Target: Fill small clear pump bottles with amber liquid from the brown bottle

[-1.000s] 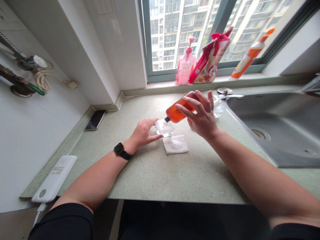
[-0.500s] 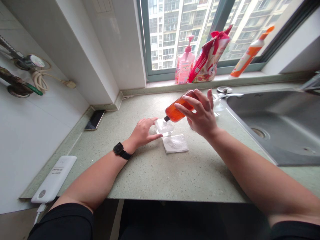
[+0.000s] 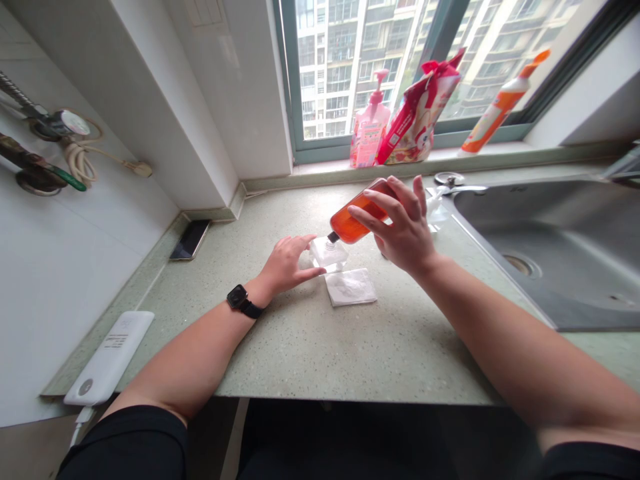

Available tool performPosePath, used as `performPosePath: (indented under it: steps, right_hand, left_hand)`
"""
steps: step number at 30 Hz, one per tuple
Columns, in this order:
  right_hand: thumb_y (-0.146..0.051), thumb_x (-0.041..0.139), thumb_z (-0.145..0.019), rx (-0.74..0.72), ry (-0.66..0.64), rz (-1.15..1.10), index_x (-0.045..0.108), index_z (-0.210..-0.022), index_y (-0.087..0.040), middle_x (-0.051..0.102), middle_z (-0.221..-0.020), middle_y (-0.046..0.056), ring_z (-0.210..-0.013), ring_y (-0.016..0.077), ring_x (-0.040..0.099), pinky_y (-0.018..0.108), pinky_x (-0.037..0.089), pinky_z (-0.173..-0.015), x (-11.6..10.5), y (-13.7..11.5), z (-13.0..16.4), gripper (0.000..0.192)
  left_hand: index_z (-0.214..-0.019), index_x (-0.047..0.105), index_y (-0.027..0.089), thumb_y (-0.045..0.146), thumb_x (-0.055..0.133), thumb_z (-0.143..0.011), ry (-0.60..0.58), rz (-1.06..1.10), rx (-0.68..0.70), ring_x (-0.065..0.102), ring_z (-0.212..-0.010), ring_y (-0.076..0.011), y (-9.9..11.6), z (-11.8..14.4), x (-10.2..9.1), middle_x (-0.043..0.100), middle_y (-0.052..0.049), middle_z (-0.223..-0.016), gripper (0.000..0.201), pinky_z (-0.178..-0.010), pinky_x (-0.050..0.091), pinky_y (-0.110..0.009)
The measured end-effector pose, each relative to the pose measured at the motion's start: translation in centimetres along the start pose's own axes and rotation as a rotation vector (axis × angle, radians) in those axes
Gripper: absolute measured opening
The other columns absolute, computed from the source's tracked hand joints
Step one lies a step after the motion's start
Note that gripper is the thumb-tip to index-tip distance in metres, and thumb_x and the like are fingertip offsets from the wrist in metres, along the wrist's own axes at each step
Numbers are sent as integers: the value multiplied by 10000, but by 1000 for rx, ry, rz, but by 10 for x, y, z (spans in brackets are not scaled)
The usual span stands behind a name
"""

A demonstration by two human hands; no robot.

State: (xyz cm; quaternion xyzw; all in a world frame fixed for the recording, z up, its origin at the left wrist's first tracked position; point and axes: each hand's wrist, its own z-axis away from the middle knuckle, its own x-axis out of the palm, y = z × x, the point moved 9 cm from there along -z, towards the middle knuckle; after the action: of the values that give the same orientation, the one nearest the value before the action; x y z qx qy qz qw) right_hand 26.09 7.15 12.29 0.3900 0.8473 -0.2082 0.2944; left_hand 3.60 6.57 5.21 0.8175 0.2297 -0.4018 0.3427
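My right hand (image 3: 403, 227) grips an orange-red bottle (image 3: 357, 217), tipped with its dark neck pointing down and left. That neck meets the mouth of a clear, square-sided bottle (image 3: 330, 257) standing on the counter. Around the clear bottle's left side my left hand (image 3: 290, 263) is closed, thumb at the near side and fingers at the far side. A folded white tissue (image 3: 351, 287) lies just in front of the clear bottle. Any liquid running between the two bottles is too small to make out.
The steel sink (image 3: 560, 247) lies to the right, a pump top (image 3: 437, 203) near its corner. A phone (image 3: 190, 240) and a white power bank (image 3: 110, 357) are at left. On the sill stand a pink pump bottle (image 3: 369, 133), a red bag (image 3: 420, 123) and an orange-white bottle (image 3: 495, 113).
Almost nothing differs. The orange-red bottle and my right hand have shifted very slightly; both hands keep their holds.
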Motion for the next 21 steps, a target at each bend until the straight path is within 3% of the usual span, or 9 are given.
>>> performPosePath:
  steps: [15, 21]
  right_hand:
    - [-289, 605, -1021, 27, -18, -50, 699, -1322, -504, 685, -1439, -35, -1586, 428, 412, 795, 149, -1341, -3, -1, -5, 382]
    - [-271, 609, -1004, 14, -4, 9, 664, -1383, -505, 673, -1463, -25, -1589, 430, 409, 793, 162, -1338, 1, -1, 0, 449]
  left_hand:
    - [-1505, 555, 214, 581, 831, -912, -2, 5, 11, 725, -1162, -309, -2, -1, 1, 755, -124, -1279, 750, -1094, 503, -529]
    - [-1509, 548, 223, 567, 840, -908, 0, 2, 12, 721, -1181, -314, -3, -1, 1, 756, -118, -1271, 751, -1107, 499, -533]
